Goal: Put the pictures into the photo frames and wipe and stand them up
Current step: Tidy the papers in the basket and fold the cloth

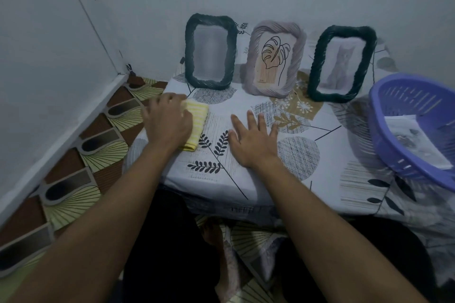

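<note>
1. Three frames stand at the far wall: left frame (211, 53), middle frame (275, 59), right frame (342, 64). The middle and right ones show pictures, so the task looks nearly done.
2. Left hand (167, 123) grips the cloth (198, 115), near left; right hand (253, 138) lies flat, fingers spread.
3. The left frame's picture is too blurred to tell. The basket (406, 98), cut off at right, holds papers.

Obscured items
Picture (211, 54) in left dark frame (189, 56) blurred; purple basket (413, 98) cut by right edge; yellow cloth (198, 118) part-hidden under left hand (167, 123).
</note>
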